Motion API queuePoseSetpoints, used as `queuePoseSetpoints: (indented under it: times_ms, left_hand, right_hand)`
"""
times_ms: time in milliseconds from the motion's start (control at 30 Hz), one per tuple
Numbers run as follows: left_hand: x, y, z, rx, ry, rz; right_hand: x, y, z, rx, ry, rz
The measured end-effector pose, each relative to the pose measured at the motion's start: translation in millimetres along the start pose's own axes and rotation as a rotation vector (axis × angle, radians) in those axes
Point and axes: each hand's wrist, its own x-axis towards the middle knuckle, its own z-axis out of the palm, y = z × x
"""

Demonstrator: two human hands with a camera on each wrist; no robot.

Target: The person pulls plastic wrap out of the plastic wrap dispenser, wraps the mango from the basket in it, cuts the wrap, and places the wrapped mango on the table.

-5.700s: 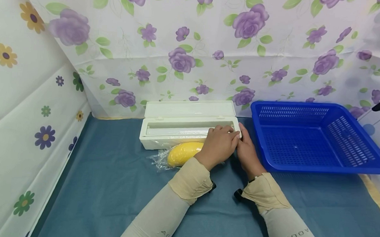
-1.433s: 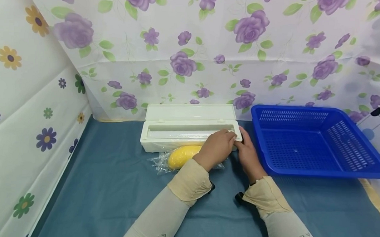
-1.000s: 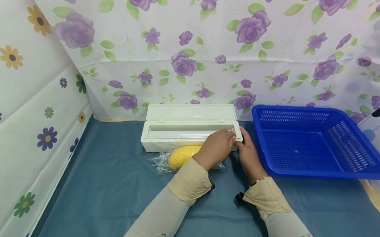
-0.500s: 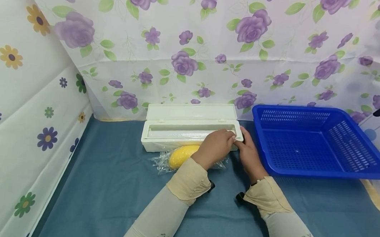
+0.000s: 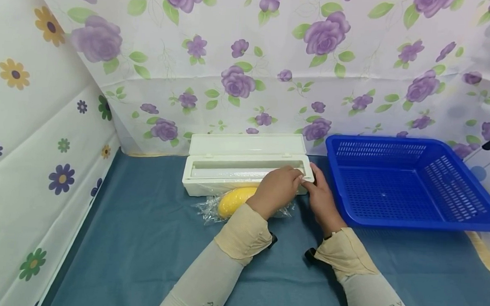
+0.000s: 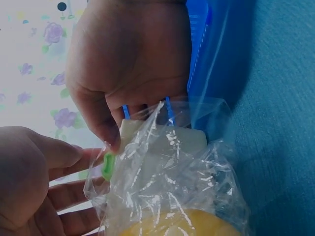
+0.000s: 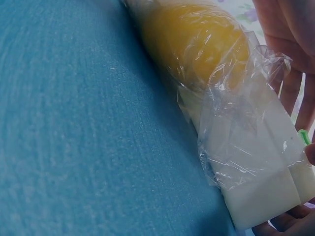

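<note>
A white cling film box (image 5: 205, 188) stands with its lid (image 5: 247, 145) raised; a roll of cling film (image 5: 223, 173) lies inside. My right hand (image 5: 322, 201) grips the box's right end, its thumb (image 6: 110, 130) beside a small green piece (image 6: 109, 166) on the rim. My left hand (image 5: 277, 189) reaches over the front rim. In the left wrist view its index finger (image 6: 91, 156) is extended right at the green piece, with the thumb apart from it. A yellow rounded object (image 5: 236, 202) in clear film (image 7: 241, 132) lies against the box's front, partly hidden by my left hand.
A blue plastic basket (image 5: 412, 222) stands right of the box, close to my right hand. Flowered cloth (image 5: 157, 88) hangs behind and along the left. Blue-green cloth (image 5: 140, 249) covers the table.
Since the oldest frame, my left fingers have lowered toward the box's right front corner, and my right thumb has moved in against them. Over the last second both hands stay almost still.
</note>
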Motion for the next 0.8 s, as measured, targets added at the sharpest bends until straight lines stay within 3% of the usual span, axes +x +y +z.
queuePoseSetpoints:
  times_ms: [367,800]
  left_hand:
    - [-1.6,-3.6,-0.1,0.015,0.055,0.011]
    - [3.0,-6.2,4.7,0.125,0.197,0.032]
  right_hand:
    - [0.7,0.2,-0.9,0.002,-0.007,0.006]
    - [4.2,2.4,-0.2,0.009,0.013,0.001]
